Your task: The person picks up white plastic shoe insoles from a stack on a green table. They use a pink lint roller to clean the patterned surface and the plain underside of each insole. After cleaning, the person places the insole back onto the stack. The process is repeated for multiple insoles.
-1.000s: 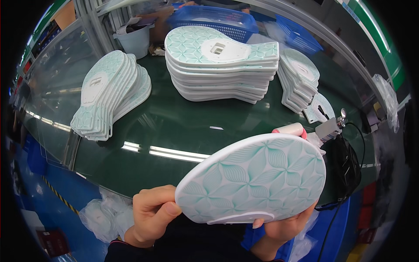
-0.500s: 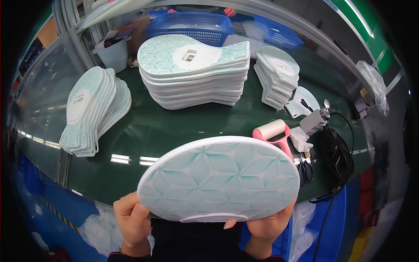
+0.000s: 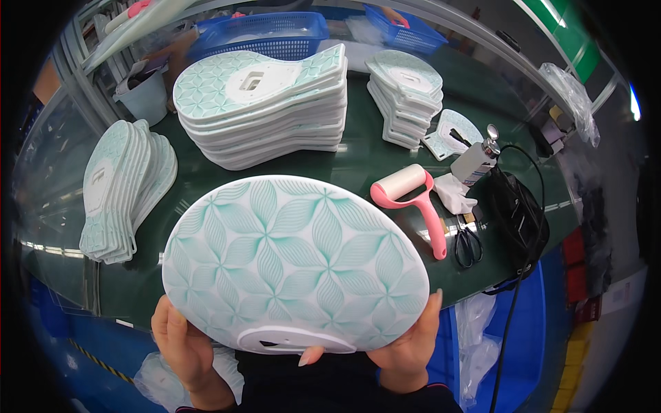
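Both hands had hold of one patterned panel, teal on white; it was up in front of the body, over the near edge of the green table [image 3: 148, 275]. Left hand [image 3: 182, 347] closed on the lower left rim of the patterned panel [image 3: 296, 261], right hand [image 3: 406, 347] on the lower right. Both holds low; the broad upper part had no hand on it. The lower end was out of sight behind the white inset, so I could not tell how firmly the palms backed it; a thumb showed by the inset, probably the right one.

Chief risk, to my mind: tipping. With the weight above the holds, a slackened finger could have let the top swing. A drop at that edge might have meant the floor side, where a plastic bag [image 3: 165, 378] showed.

Second: knocks. The pink roller [image 3: 430, 220] lay just right of the rim as seen, with scissors [image 3: 468, 248] beyond its handle; a low swing rightward could have caught either and marked the face. White bottle [image 3: 474, 164] upright near a crumpled tissue [image 3: 454, 193]; a harder bump might have toppled it.

Third: the left stack [image 3: 120, 193] was fanned and uneven, so a stray elbow could have slid it. The middle stack [image 3: 261, 131] was tall, likelier to shift if jolted.
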Available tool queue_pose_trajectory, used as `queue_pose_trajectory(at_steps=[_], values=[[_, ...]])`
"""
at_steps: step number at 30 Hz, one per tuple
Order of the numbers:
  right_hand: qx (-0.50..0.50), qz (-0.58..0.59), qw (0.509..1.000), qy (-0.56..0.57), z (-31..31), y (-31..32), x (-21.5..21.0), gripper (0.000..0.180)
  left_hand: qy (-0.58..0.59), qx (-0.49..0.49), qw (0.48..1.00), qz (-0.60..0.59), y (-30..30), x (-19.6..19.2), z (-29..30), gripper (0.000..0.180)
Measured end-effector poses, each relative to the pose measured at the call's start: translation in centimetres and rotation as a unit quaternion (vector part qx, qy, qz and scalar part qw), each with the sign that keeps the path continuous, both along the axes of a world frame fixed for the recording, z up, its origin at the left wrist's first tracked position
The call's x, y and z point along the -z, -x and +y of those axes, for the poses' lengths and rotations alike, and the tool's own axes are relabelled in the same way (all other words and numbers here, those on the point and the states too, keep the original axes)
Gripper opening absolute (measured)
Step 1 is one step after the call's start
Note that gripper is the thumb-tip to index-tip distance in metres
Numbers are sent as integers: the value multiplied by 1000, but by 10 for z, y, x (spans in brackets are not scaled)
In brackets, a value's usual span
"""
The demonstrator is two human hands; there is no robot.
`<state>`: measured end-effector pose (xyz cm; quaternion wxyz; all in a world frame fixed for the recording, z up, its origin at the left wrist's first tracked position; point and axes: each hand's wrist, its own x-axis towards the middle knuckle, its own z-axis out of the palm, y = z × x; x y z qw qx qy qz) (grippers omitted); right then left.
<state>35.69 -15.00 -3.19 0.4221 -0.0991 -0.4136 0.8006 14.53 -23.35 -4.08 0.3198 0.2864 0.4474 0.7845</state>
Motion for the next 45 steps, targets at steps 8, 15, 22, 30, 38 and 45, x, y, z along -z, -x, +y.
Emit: queue_pose_trajectory(at_steps=[8,15,22,30,38,45], values=[[-121,-9,990,74,6,12,-9,64,37,38,994,-95,-5,-15,16,33],[-47,180,976,115,44,31,-34,65,47,386,920,54,-24,-5,-1,60],[-56,222,967,112,63,30,-72,65,77,414,907,-17,-34,-25,-20,44],[-64,177,981,45,73,34,-79,63,22,353,935,2,-40,-32,-20,37],[-80,191,978,18,80,37,-73,59,33,329,944,9,-43,-38,-21,35],[136,10,991,-2,52,46,-73,62,5,228,954,194,-32,-24,7,76]])
